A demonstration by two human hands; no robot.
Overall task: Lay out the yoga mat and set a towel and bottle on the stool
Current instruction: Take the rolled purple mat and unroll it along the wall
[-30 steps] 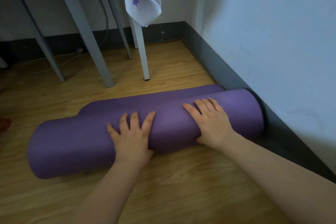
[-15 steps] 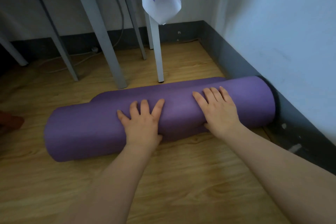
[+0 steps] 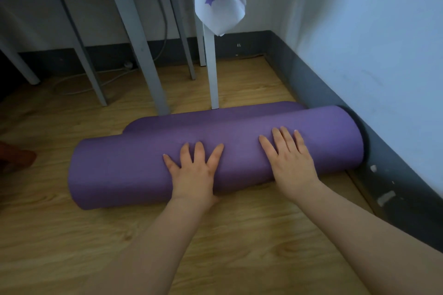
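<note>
I have my left hand (image 3: 191,172) and right hand (image 3: 291,163) flat, fingers spread, gripping nothing, on the rolled yoga mat (image 3: 134,170) lying on the floor (image 3: 239,242), one end touching the right wall's skirting (image 3: 383,170). I judge unrolling barely begun: only a short flap lies flat beyond the roll. The table legs (image 3: 213,74) stand just past that flap, so my next push probably needs another direction.

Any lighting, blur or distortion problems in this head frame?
Head view: dim, bluish light, darkest under the table legs; wide-angle bending along the baseboard; both hands and the yoga mat sharp, no glare.
</note>
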